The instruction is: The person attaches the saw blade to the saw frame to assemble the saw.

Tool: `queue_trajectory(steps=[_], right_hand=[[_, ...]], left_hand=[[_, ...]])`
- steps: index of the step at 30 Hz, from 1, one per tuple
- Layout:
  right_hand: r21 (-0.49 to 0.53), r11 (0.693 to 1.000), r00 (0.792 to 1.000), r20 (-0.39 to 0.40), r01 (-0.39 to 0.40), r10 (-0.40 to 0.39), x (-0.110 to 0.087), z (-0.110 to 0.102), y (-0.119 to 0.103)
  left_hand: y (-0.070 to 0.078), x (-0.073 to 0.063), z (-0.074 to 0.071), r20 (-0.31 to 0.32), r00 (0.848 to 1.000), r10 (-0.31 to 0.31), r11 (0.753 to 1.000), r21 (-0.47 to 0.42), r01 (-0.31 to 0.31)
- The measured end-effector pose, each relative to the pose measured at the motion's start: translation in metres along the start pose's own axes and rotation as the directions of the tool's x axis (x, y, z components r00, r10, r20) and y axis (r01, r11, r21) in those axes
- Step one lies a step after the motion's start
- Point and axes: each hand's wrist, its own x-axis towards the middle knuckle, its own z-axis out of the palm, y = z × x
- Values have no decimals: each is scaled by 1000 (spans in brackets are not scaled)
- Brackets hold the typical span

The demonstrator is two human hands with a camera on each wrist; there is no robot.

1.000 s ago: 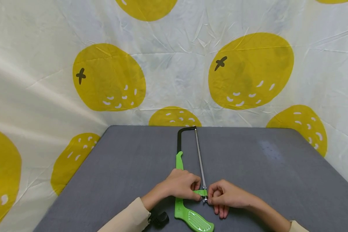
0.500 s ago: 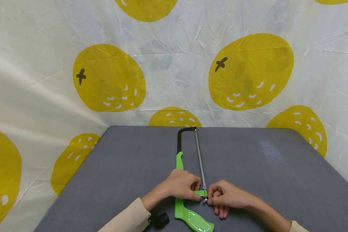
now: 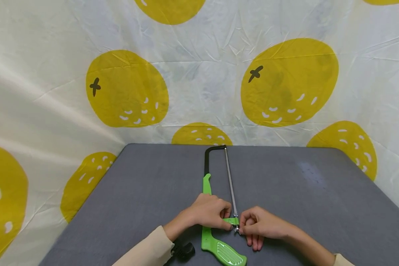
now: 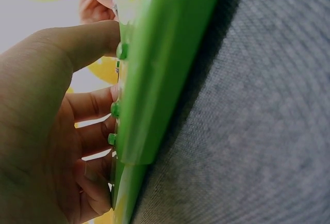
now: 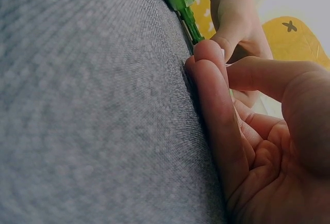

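Note:
A hacksaw (image 3: 207, 184) with a green and black frame lies flat on the grey table in the head view. Its metal blade bar (image 3: 230, 181) runs along the right side, down to a small green bracket. My left hand (image 3: 210, 211) lies across the frame, thumb and curled fingers gripping that bracket. At the bracket's near end sits a silver wing nut (image 3: 236, 229), which my right hand (image 3: 261, 223) pinches with thumb and index finger. From the right wrist, the fingertips (image 5: 209, 53) cover the nut. The left wrist view shows the green frame (image 4: 160, 69) close up beside the left hand.
The green ribbed handle (image 3: 227, 253) of the saw points toward the near edge. A black object (image 3: 185, 252) shows beside the left sleeve. White cloth (image 3: 203, 88) with yellow fruit prints hangs behind the grey table (image 3: 153, 173) and along its sides.
The head view has shifted very slightly. Both hands keep their places on the saw, with the wing nut looking slightly turned.

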Motion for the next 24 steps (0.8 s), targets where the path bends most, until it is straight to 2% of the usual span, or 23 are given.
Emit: queue_trajectory(steps=[16, 24], right_hand=[[25, 1000, 1000, -6, -3, 3, -3, 1, 6], [17, 1000, 1000, -8, -4, 5, -1, 0, 4]], left_hand=[[2, 2, 4, -1, 1000, 15, 999, 30, -15], [1, 1, 2, -8, 1000, 15, 1000, 17, -15]])
